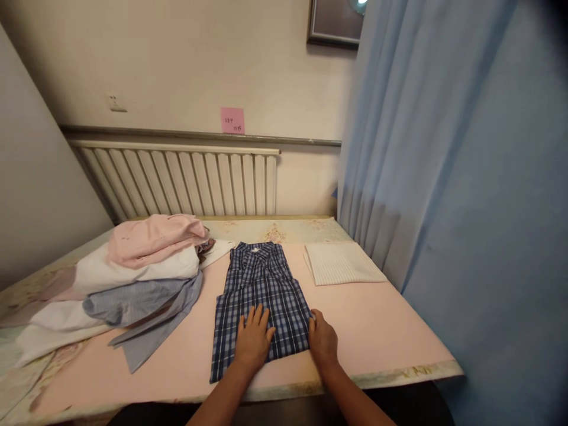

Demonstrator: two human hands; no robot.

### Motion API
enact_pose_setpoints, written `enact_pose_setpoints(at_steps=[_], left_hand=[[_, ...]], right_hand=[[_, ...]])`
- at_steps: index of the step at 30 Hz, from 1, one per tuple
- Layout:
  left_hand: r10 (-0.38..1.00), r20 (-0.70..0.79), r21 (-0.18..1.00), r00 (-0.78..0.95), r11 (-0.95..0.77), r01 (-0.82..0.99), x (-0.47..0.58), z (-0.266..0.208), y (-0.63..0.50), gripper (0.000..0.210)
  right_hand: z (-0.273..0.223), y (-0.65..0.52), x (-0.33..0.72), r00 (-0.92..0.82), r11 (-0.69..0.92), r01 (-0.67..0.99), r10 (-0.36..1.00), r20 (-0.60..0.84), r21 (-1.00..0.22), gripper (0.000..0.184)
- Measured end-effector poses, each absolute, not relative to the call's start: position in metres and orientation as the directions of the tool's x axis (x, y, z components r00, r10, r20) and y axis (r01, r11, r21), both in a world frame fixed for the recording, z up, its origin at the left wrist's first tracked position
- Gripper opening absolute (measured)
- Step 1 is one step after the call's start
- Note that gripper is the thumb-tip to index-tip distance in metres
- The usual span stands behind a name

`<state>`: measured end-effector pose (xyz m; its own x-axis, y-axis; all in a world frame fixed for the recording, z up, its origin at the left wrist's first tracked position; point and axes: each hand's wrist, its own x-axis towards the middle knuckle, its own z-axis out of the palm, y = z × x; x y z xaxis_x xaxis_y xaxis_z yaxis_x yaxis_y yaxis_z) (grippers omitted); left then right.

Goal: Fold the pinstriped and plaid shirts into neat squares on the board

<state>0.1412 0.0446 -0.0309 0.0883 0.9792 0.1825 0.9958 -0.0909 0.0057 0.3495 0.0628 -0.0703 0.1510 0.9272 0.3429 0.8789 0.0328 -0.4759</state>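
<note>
A navy plaid shirt (260, 281) lies folded on the pink cloth of the table, its collar toward the wall and its sides tucked in. My left hand (255, 337) rests flat on the lower part of the shirt, fingers spread. At the shirt's right edge, my right hand (323, 337) is closed with its fingers curled, pinching the fabric near the lower right side. The fingertips of that hand are partly hidden.
A heap of loose clothes (151, 260), pink, white and grey-blue, sits on the left. A folded striped cream cloth (344, 263) lies at the right. Behind the table stands a radiator (186, 180); a blue curtain (444, 177) hangs along the right side.
</note>
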Motion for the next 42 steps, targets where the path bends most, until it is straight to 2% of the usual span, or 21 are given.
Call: enact_pose_setpoints(at_steps=[16,42], left_hand=[[0.978,0.18,0.035,0.108,-0.116,0.993,0.137,-0.048,0.042,0.052],[0.974,0.2,0.065,0.106,-0.121,0.991,0.137,-0.046,0.039,0.051]], right_hand=[[-0.063,0.056,0.352,0.143,0.033,0.862,0.941,0.307,-0.505,0.036],[-0.063,0.054,0.352,0.155,0.028,0.857,0.938,0.31,-0.515,0.036]])
